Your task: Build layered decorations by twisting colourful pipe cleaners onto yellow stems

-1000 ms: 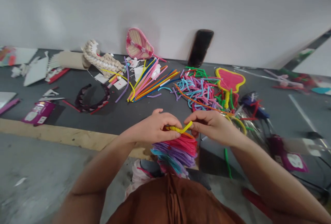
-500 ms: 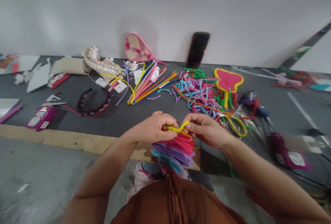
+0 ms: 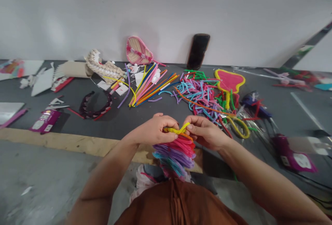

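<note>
My left hand (image 3: 158, 129) is closed around the top of a bundle of bent pipe cleaners (image 3: 175, 154), pink, purple and blue, hanging at the table's front edge. A yellow pipe cleaner (image 3: 178, 130) is coiled round the bundle's upper end. Its free end rises in a curve to my right hand (image 3: 203, 131), whose thumb and fingers pinch it. An orange piece shows just under the yellow coil. My left palm and fingers hide part of the coil.
Behind my hands lie long loose pipe cleaners (image 3: 153, 88) and a heap of short cut ones (image 3: 199, 95). A dark phone (image 3: 198, 51) leans on the wall. A pink-and-yellow pipe-cleaner shape (image 3: 229, 80) lies right of it; a dark braided headband (image 3: 95, 105) lies left.
The view has shifted slightly. Both hands keep their hold on the bundle and the yellow pipe cleaner, and their positions have barely changed.
</note>
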A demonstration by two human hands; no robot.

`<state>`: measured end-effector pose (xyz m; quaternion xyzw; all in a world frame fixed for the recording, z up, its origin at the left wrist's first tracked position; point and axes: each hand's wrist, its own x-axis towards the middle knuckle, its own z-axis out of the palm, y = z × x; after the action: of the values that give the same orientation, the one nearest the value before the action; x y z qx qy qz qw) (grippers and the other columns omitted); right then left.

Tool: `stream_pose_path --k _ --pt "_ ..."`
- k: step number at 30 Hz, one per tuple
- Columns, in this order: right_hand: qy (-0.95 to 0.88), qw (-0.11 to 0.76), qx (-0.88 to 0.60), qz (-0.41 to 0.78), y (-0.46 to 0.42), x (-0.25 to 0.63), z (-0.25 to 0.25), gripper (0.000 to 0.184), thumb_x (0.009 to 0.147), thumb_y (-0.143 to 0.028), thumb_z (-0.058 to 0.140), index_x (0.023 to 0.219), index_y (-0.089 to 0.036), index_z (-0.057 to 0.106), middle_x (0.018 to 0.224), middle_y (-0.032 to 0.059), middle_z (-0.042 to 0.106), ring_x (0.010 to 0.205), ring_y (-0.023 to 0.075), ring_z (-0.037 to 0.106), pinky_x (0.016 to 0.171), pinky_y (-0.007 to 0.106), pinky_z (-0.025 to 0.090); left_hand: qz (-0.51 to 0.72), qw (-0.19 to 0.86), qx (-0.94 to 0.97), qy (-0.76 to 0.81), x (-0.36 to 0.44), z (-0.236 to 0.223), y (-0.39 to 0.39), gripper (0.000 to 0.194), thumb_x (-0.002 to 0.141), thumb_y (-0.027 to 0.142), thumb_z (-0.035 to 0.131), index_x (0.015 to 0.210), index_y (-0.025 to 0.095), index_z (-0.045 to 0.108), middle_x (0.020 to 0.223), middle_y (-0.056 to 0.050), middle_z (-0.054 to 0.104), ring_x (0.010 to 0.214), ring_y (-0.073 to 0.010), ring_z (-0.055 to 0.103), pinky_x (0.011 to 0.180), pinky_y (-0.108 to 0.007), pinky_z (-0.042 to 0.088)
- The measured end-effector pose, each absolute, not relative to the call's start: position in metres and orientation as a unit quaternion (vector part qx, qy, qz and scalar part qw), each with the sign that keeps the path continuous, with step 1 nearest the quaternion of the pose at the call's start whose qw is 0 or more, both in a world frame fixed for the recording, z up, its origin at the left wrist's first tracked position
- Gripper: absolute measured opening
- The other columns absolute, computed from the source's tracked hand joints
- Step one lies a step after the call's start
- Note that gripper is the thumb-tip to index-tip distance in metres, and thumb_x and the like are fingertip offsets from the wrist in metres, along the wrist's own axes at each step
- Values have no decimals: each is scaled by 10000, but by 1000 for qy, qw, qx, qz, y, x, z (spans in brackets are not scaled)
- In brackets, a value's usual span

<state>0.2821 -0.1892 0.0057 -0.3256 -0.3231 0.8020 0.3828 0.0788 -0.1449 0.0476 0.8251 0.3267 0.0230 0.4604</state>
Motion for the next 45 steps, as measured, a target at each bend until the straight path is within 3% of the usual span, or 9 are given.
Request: stream_pose_path --k 8,12,16,21,27,33,38,41,45 --pt "-315 369 -310 818 -188 279 0 263 695 -347 814 724 -142 651 560 -53 537 464 38 382 464 179 276 46 470 826 308 76 43 -144 99 794 256 553 833 208 630 959 18 691 1064 -190 581 1109 -396 209" --pt "-355 379 -342 784 -187 277 -2 259 663 -356 831 750 -156 692 621 -25 612 532 63 491 518 192 375 55 473 816 326 75 43 -146 107 799 266 561 831 205 643 995 8 694 1072 -197 577 1119 -435 174" --pt "-439 440 -403 672 -190 275 -2 244 685 -352 809 821 -195 681 718 -13 663 618 104 583 573 221 455 61 467 812 343 75 40 -146 143 804 271 548 882 220 656 1051 -3 695 1088 -206 573 1128 -480 134" --pt "-608 457 -483 435 -199 278 -5 72 848 -263 645 896 -233 689 794 0 709 670 125 641 606 227 491 68 467 812 342 76 34 -146 151 818 275 553 913 232 663 1071 1 690 1119 -212 570 1129 -501 121" --pt "-726 426 -433 322 -202 279 -8 186 902 -165 537 961 -222 704 900 35 749 819 153 702 736 240 545 78 463 807 358 74 32 -147 129 812 284 593 892 230 678 1084 -10 684 1163 -215 553 1133 -504 110" --pt "-828 347 -372 238 -195 297 7 384 906 -101 445 1250 -210 577 1148 88 695 1006 178 675 847 305 548 77 451 808 372 70 32 -149 140 821 306 580 895 236 676 1088 -8 691 1168 -219 552 1142 -503 84" --pt "-846 334 -393 134 -201 295 40 139 878 -279 626 955 -172 670 912 72 706 837 182 651 759 309 517 78 439 820 358 71 31 -149 157 825 296 550 901 233 672 1077 -11 692 1130 -208 571 1126 -484 129" --pt "-869 273 -413 -1 -210 281 53 168 861 -305 656 746 -183 667 745 30 688 721 179 603 690 327 436 85 413 832 361 74 33 -152 150 822 278 539 869 230 673 1034 -8 697 1128 -214 571 1119 -487 125" --pt "-866 218 -443 -82 -218 268 58 218 871 -245 622 660 -192 636 677 8 671 683 170 564 668 339 355 89 395 834 375 76 38 -157 154 832 285 536 880 241 675 1063 0 689 1148 -224 562 1117 -516 83"
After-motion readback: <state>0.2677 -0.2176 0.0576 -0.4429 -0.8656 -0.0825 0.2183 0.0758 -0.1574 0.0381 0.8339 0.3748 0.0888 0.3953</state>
